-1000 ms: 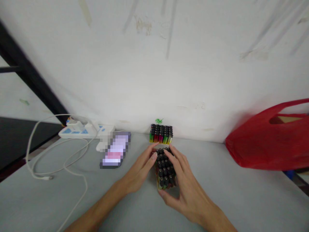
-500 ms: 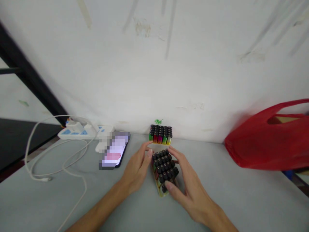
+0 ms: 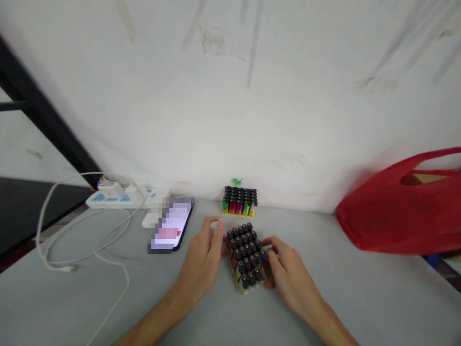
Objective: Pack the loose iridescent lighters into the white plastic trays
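Observation:
Between my hands on the grey table lies a shallow tray of batteries (image 3: 247,250), standing in rows with black tops and coloured lower bodies; the rows slant a little and a gap shows before the nearest row. Along the pack's left side, my left hand (image 3: 205,254) is closed, thumb raised and other fingertips bent against the batteries. My right hand (image 3: 288,271) curls against the right side, its fingertips at the edge and partly hidden. Behind, by the wall, stands a neat block of batteries (image 3: 239,202) with green, red, purple and yellow bodies, touched by neither hand.
A phone (image 3: 172,226) with its screen lit lies to the left. Behind it are a white power strip (image 3: 118,196) and a looping white cable (image 3: 124,274). At the right, a red bag (image 3: 389,216) leans by the wall (image 3: 288,120).
My right hand has drawn back from the top and near end of the pack to its right side. My left hand has shifted slightly down its side. The nearest batteries stand more evenly.

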`<act>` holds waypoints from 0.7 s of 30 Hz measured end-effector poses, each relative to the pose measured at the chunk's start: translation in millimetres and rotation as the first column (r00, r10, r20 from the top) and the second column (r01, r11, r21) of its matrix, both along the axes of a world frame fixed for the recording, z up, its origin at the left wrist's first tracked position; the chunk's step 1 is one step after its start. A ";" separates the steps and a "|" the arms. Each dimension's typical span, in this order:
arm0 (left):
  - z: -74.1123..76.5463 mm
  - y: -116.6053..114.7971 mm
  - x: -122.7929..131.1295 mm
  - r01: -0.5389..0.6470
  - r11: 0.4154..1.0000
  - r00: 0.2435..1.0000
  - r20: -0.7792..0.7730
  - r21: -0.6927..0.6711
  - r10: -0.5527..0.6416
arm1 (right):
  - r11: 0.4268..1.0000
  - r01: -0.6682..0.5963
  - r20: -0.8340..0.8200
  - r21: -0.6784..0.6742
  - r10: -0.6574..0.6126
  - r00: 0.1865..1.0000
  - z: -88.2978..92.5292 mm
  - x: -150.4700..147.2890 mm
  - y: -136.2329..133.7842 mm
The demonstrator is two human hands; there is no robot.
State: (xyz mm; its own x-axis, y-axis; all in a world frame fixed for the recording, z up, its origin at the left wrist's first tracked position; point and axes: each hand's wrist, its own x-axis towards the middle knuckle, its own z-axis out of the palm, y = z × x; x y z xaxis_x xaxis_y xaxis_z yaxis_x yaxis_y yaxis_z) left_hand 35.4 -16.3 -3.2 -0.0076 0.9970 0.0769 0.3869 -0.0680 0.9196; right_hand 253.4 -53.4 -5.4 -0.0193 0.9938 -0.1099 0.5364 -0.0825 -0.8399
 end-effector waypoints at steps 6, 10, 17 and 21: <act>3.5 -11.1 5.6 0.034 0.999 0.999 0.021 0.024 -0.035 | 0.999 -0.031 -0.017 -0.018 0.031 0.999 -2.1 -1.3 -1.1; 1.1 -13.0 8.1 0.127 0.992 0.977 0.173 0.002 -0.125 | 0.998 -0.030 -0.075 -0.049 0.026 0.997 -1.8 -3.2 -1.7; 1.7 -15.5 8.4 0.233 0.972 0.953 0.195 0.027 -0.234 | 0.999 0.041 0.025 0.031 -0.041 0.999 -2.4 1.8 2.6; -6.4 -17.5 5.1 0.334 0.942 0.909 0.255 0.030 -0.330 | 0.966 0.192 -0.149 0.172 -0.167 0.975 -4.5 1.1 0.7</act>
